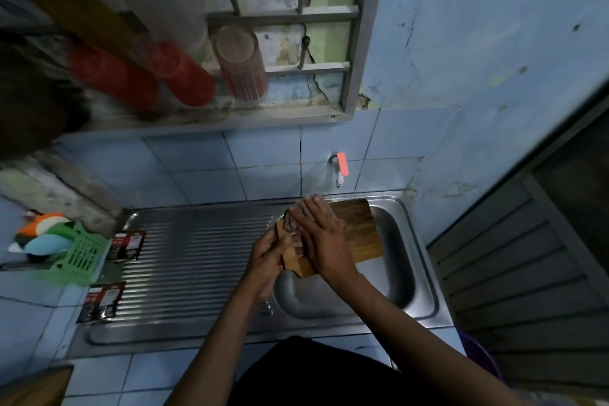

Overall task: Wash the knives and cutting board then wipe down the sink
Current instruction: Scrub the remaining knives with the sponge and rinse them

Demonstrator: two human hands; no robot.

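Both hands work over the steel sink: the left hand grips the near edge of the wooden cutting board, and the right hand lies flat on it, fingers spread, pressing something pale I cannot identify. Left on the counter, a green basket holds coloured items. Beyond, a window ledge carries red cups.

Scrubber mostly hidden under fingers
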